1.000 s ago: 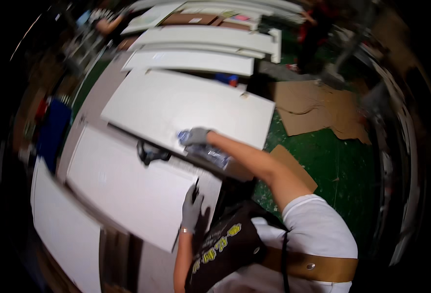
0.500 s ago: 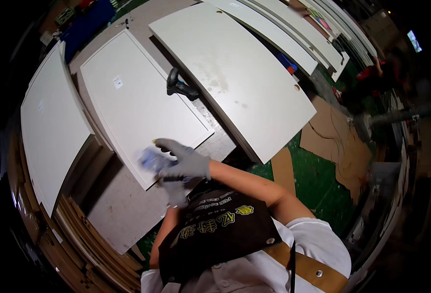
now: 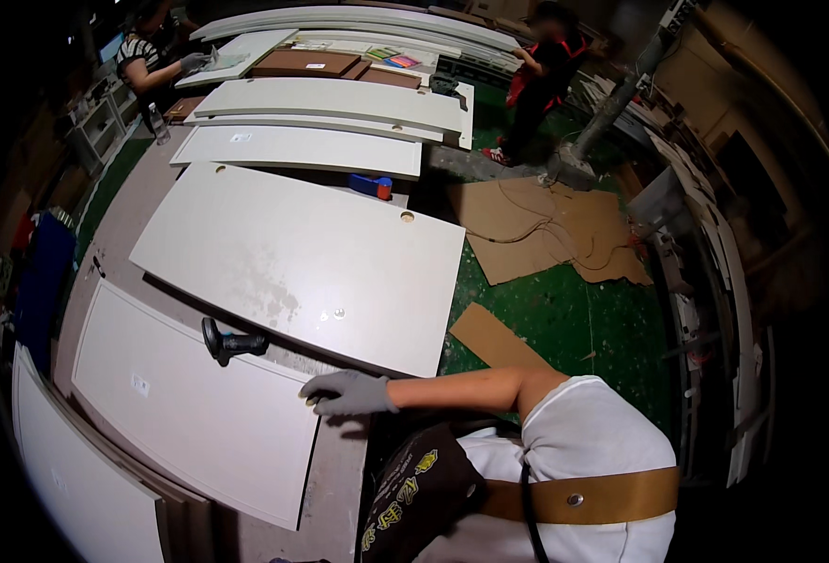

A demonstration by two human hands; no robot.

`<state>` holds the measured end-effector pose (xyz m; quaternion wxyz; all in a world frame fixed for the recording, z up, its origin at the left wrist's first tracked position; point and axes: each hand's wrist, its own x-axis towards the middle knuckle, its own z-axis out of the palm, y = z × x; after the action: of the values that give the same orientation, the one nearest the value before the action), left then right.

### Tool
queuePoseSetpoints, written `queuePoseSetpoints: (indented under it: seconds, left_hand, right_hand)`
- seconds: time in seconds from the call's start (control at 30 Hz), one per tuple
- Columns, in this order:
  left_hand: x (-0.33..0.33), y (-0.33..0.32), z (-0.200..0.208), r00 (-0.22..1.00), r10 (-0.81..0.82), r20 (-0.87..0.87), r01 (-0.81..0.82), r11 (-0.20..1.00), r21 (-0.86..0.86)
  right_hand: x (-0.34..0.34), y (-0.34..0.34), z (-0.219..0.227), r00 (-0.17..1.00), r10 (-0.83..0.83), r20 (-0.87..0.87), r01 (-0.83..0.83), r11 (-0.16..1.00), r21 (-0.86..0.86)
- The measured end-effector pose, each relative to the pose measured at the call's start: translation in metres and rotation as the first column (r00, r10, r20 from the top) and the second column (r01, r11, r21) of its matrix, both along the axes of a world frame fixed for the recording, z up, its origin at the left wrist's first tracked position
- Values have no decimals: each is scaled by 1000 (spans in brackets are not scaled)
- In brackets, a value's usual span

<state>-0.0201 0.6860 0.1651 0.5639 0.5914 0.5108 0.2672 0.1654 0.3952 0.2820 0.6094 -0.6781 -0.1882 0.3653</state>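
My right hand [image 3: 347, 392], in a grey glove with dark finger undersides and pale yellowish tips, is at the near right corner of a white panel with a raised border [image 3: 208, 403]. Its fingers are curled together; what they hold, if anything, is hidden. My left hand does not show; a dark grey sliver at the lower edge is too small to tell. A black handheld device shaped like a barcode scanner [image 3: 233, 343] lies across that panel's far edge. Beyond it lies a larger flat white panel [image 3: 311, 225] with round holes and damp-looking marks.
More white panels [image 3: 339, 101] lie farther back, with a blue and red tool [image 3: 370, 186] between two. Another white panel [image 3: 81, 469] leans at left. Cardboard [image 3: 536, 225] covers part of the green floor. One person [image 3: 152, 61] works at far left, another [image 3: 538, 80] stands at far right.
The view has swung round to the right and back. My hands were together over the bordered panel with a blurred bluish thing; now only the right shows, at the panel's corner, and that thing is out of sight.
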Motion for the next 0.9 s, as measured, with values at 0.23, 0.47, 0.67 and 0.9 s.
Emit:
queuePoseSetpoints:
  seconds: [0.23,0.47,0.67,0.9]
  left_hand:
    - [81,-50,-15,986,-169,3,169,985,-33]
    - [164,-134,-33,993,-90,-75,89,996,-15]
    - [232,-220,-37,987,-16,-163,2,996,-86]
    - [269,-282,-38,964,70,-256,-113,981,-155]
  right_hand:
    - [115,-97,26,950,-310,-35,312,949,48]
    - [384,-284,0,658,-678,328,620,735,275]
    - [606,-503,-67,51,-890,453,938,199,284]
    - [720,-596,-105,212,-652,728,976,178,-125]
